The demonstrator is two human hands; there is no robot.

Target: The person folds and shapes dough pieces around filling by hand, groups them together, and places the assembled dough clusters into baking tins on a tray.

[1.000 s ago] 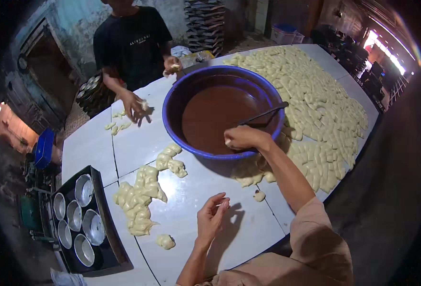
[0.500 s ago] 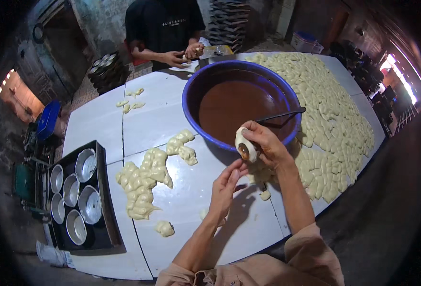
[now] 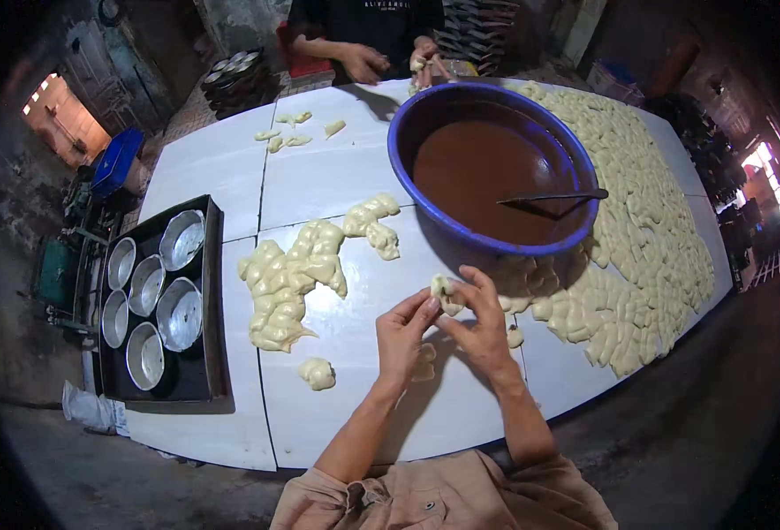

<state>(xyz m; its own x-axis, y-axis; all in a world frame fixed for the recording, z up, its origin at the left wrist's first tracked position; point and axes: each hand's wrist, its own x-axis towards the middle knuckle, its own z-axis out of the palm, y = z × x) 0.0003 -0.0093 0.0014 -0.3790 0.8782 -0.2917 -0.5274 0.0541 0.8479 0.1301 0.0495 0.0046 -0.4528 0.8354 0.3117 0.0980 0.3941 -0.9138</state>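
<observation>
Pale dough piece [image 3: 447, 294] pinched between left hand [image 3: 405, 334] and right hand [image 3: 478, 322], just above white tabletop [image 3: 319, 177]. Beyond right hand, big blue bowl [image 3: 496, 168] of brown filling. Lots of pieces [image 3: 637, 221] laid out already; dough lumps [image 3: 288, 283] left of left hand still waiting.

1. White bag [image 3: 85, 408]: crumpled and soft, lying on the floor at the near left corner of the table [image 3: 213, 168], just below the black tray [image 3: 215, 353].
2. Blue crate [image 3: 114, 163]: boxy, on the floor to the left of the table, near its far end.
3. Red crate [image 3: 306, 64]: beyond the far edge, beside the other person.
4. Shirt print [image 3: 388, 4]: a short line of pale lettering across the chest of the other person's black shirt [image 3: 355, 22], at the top edge of the view.
</observation>
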